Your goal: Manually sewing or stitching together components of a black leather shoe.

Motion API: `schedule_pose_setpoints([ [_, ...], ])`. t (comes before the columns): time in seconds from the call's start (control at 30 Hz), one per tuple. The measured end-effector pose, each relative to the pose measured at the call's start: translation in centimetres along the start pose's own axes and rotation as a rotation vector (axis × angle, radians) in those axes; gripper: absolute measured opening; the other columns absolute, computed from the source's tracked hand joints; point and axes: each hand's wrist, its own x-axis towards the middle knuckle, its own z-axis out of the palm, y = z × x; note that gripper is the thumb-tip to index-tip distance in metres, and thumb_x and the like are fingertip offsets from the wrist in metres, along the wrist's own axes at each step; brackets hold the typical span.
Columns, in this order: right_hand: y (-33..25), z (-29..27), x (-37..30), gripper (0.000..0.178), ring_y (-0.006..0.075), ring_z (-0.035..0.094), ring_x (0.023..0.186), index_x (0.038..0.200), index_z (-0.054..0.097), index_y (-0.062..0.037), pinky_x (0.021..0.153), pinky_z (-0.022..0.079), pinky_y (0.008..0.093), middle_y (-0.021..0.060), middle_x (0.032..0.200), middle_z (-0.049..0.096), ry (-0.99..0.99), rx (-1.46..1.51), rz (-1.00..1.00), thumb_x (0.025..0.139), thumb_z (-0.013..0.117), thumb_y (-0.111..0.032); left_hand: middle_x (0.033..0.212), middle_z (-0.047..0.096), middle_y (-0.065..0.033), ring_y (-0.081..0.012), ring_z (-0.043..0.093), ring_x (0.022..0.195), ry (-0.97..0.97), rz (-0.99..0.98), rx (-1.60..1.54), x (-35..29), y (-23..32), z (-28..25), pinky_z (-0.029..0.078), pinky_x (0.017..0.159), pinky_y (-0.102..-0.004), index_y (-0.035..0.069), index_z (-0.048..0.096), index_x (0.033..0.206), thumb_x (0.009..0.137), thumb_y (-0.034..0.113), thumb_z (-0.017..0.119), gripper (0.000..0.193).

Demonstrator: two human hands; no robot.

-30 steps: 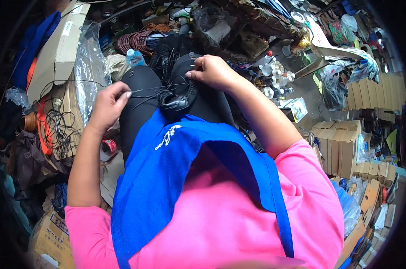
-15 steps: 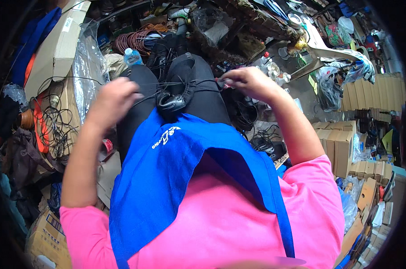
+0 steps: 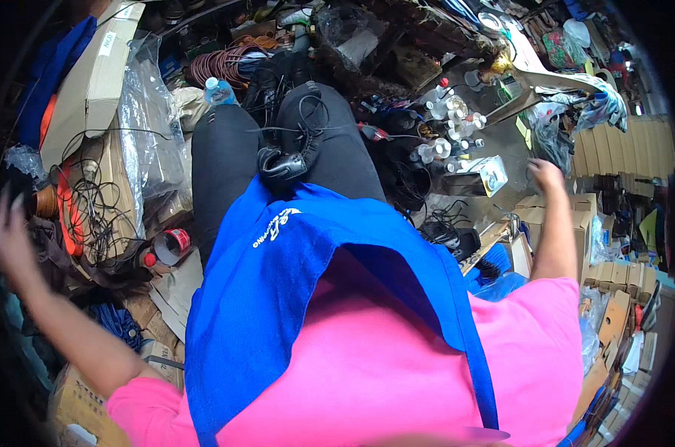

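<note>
On lap (image 3: pixel 345 160), black shoe (image 3: pixel 281 167), long axis slanting forward-right, left hand (image 3: pixel 12 242) splayed, right hand (image 3: pixel 547 176) grip unclear

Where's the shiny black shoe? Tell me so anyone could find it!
Start at the big blue apron over the pink shirt. Go up the picture to the black trousers; the shoe sits between the two thighs, right by the apron's upper edge. Its shiny, rounded surface sets it apart from the dull trousers around it.
</note>
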Motion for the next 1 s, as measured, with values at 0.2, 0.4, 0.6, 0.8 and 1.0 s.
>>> schedule_pose_setpoints([
  [0.2,-26.3,0.4,-8.4,0.039,0.0238,0.057,0.088,0.117,0.064,-0.0219,0.078,0.047,0.0351,0.0096,0.093,0.056,0.214,0.728,-0.834,0.079,0.07,-0.032,0.122,0.059,-0.0116,-0.0256,0.055,0.114,-0.666,0.51,-0.709,-10.8,15.5,13.8,0.04,0.099,-0.034,0.009,0.061,0.118,0.076,0.003,0.065,0.043],
  [0.4,-36.9,-2.4,-14.2,0.024,0.013,0.054,0.082,0.096,0.063,-0.0035,0.07,0.045,0.0273,0.0047,0.089,0.056,0.2,0.915,-1.002,0.082,0.071,-0.022,0.112,0.06,-0.0132,-0.0263,0.057,0.106,-1.011,0.494,-0.78,-12.8,23.7,17.6,0.043,0.093,-0.0339,0.006,0.058,0.116,0.079,0.005,0.063,0.037],
  [0.6,-37.5,-1.8,-13.0,0.025,0.0059,0.048,0.066,0.081,0.059,-0.0032,0.061,0.043,0.0252,-0.0017,0.069,0.056,-0.279,1.274,-0.852,0.085,0.068,-0.026,0.081,0.056,-0.0057,-0.0133,0.052,0.079,-1.199,0.353,-0.878,-12.5,22.7,19.6,0.044,0.074,-0.0291,0.001,0.055,0.093,0.086,0.013,0.06,0.015],
  [0.8,-32.9,-1.5,-9.9,0.027,0.0055,0.043,0.062,0.074,0.057,-0.0047,0.054,0.038,0.0252,-0.003,0.065,0.051,-0.107,1.266,-0.702,0.083,0.069,-0.027,0.077,0.053,-0.0021,-0.0106,0.047,0.072,-0.981,0.141,-0.741,-9.3,13.1,16.5,0.041,0.066,-0.0267,0.001,0.055,0.09,0.087,0.015,0.058,0.014],
  [1.0,-27.3,0.1,-6.6,0.022,0.0039,0.048,0.067,0.092,0.059,-0.007,0.06,0.041,0.0212,-0.0049,0.075,0.054,-0.199,1.175,-0.628,0.09,0.061,-0.028,0.078,0.055,0.0028,-0.0081,0.044,0.067,-0.936,-0.046,-0.883,-10.7,3.9,14.9,0.037,0.061,-0.0231,0.003,0.058,0.092,0.087,0.015,0.058,0.013],
])
